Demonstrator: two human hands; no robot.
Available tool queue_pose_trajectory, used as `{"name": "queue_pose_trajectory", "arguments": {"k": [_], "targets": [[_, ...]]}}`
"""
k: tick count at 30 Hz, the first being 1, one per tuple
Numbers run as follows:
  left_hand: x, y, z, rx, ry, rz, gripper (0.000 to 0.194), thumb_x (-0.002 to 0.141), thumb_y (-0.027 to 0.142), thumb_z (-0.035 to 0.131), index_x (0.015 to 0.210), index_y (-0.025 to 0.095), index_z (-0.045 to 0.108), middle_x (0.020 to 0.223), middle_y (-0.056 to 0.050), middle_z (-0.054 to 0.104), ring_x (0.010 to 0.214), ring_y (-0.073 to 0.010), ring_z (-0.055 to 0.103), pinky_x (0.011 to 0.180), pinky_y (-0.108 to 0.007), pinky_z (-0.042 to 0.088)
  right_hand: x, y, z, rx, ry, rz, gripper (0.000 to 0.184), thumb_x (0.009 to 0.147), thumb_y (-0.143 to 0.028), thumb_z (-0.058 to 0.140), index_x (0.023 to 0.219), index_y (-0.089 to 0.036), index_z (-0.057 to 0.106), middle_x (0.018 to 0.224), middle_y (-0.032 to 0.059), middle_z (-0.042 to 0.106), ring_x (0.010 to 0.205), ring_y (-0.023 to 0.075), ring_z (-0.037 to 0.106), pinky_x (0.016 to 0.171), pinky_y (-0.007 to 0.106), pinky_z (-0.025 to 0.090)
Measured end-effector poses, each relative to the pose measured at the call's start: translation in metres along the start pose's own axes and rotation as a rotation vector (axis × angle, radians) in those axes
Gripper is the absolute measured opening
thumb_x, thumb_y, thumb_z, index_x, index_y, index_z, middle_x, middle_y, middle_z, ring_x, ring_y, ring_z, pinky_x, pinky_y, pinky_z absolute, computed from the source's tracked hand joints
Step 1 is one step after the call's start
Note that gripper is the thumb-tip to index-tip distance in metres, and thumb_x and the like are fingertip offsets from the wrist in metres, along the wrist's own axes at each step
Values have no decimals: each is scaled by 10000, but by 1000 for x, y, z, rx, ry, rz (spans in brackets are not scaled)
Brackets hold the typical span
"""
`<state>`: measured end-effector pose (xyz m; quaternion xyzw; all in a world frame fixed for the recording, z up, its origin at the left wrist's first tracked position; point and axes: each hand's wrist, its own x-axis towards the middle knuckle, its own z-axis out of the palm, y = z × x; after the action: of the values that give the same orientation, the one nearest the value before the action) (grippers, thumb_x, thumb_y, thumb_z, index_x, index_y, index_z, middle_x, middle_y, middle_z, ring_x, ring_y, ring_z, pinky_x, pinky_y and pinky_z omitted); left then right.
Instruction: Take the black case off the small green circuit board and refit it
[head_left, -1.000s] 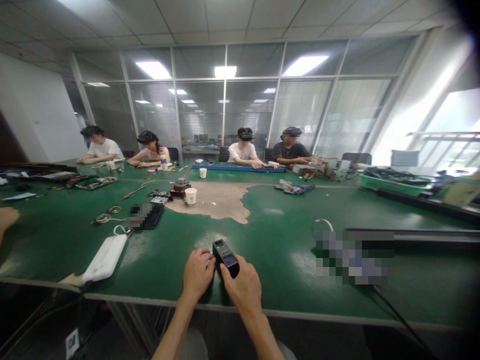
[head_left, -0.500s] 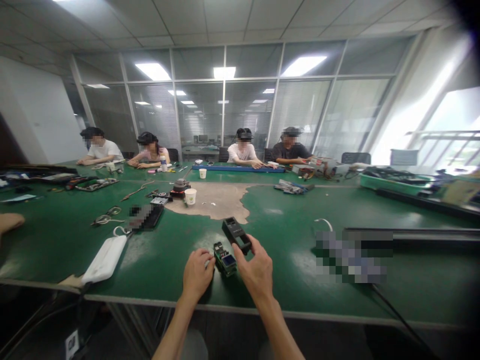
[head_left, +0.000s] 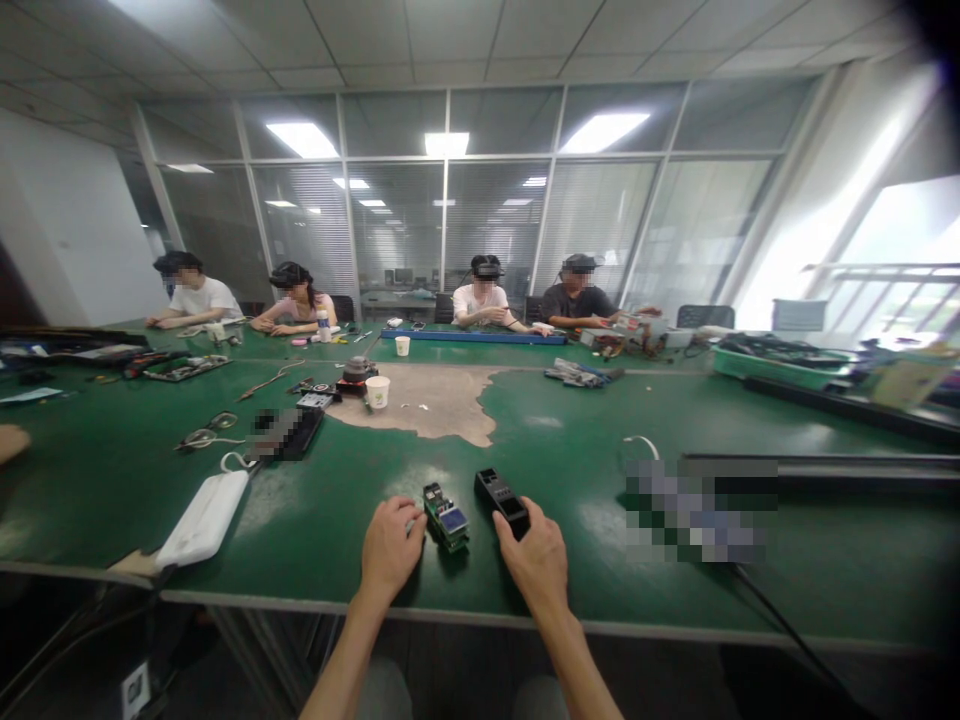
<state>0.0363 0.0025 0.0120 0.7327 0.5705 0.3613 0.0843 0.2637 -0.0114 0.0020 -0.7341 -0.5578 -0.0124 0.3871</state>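
Note:
My right hand [head_left: 536, 550] grips a black plastic casing [head_left: 501, 497] with a window and small openings, its thumb along the near side. The casing is low over the green table, and whether it touches the top I cannot tell. Left of it a stack of green circuit boards [head_left: 445, 518] with a small blue screen lies on the table. Close against the boards' left side rests my left hand [head_left: 391, 548], fingers curled and closed; what they hold, if anything, is hidden.
To the left lie a white power bank [head_left: 204, 520], glasses [head_left: 208, 430] and a black device [head_left: 289, 435]. A paper cup [head_left: 377, 392] stands on the bare brown patch. Blurred-out item [head_left: 697, 515] and black bar [head_left: 825, 475] are at right. Several people sit across the table.
My right hand has lifted the black casing off the circuit boards, moved it right and lowered it toward the table. The boards are now uncovered. My left hand has stayed beside them.

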Motion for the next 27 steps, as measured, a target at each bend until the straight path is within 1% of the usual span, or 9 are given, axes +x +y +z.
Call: {"name": "queue_pose_trajectory", "arguments": {"k": [3, 6, 11, 13, 17, 19, 21, 24, 27], "targets": [[0, 0, 0, 8, -1, -5, 268, 897, 316, 468, 843, 229, 716, 1047, -47, 642, 970, -180, 558, 891, -325, 433, -1, 2, 2, -14, 12, -18, 701, 808, -487, 561, 1341, -47, 443, 1141, 186, 615, 1055, 305, 548, 913, 372, 407], [0, 0, 0, 15, -12, 0, 277, 900, 322, 463, 849, 222, 716, 1052, -52, 640, 972, -180, 557, 899, -324, 429, -2, 3, 3, -10, 33, -37, 751, 793, -521, 575, 1349, -37, 430, 1175, 198, 600, 1079, 308, 534, 930, 377, 397], [-1, 0, 0, 11, -11, 1, 277, 901, 324, 461, 849, 226, 714, 1053, -49, 640, 975, -180, 555, 902, -323, 426, -3, 5, 1, 26, 13, -55, 510, 820, -463, 541, 1191, -115, 578, 1035, 144, 654, 993, 284, 568, 883, 359, 418], [-1, 0, 0, 11, -11, 2, 277, 902, 325, 461, 844, 226, 713, 1049, -48, 640, 972, -180, 554, 898, -323, 426, -4, 1, -3, 53, -4, -38, 482, 816, -470, 543, 1164, -140, 594, 971, 125, 665, 930, 275, 589, 844, 358, 433], [-1, 0, 0, 5, -6, -5, 268, 897, 320, 473, 833, 221, 714, 1032, -51, 641, 964, -178, 556, 891, -317, 424, -9, -24, -16, 208, 2, -7, 505, 811, -522, 547, 1179, -178, 586, 976, 99, 679, 906, 255, 619, 807, 345, 453], [-1, -1, 1, 0, -1, -8, 261, 897, 315, 477, 837, 220, 713, 1028, -49, 640, 968, -175, 554, 895, -314, 422, -13, -42, -22, 322, 18, -31, 478, 817, -510, 547, 1176, -198, 587, 1017, 83, 684, 932, 235, 628, 818, 325, 456], [-1, -1, 2, -3, 4, -9, 257, 898, 309, 477, 839, 220, 711, 1027, -46, 640, 970, -172, 552, 898, -312, 421, -17, -58, -24, 374, 10, -58, 464, 817, -494, 553, 1178, -204, 586, 1038, 76, 685, 949, 224, 630, 833, 318, 456], [-1, -1, 3, -6, 13, -10, 253, 898, 304, 480, 840, 218, 711, 1022, -47, 640, 971, -170, 551, 893, -309, 422, -23, -76, -20, 366, -21, -97, 467, 817, -463, 559, 1188, -180, 581, 1067, 94, 674, 962, 230, 624, 855, 327, 453], [-1, -1, 3, -9, 18, -14, 247, 897, 300, 485, 834, 215, 708, 1007, -50, 641, 965, -170, 553, 881, -304, 424, -27, -85, -13, 318, -30, -113, 460, 821, -435, 554, 1186, -156, 580, 1060, 112, 668, 956, 240, 621, 857, 336, 450]]}}
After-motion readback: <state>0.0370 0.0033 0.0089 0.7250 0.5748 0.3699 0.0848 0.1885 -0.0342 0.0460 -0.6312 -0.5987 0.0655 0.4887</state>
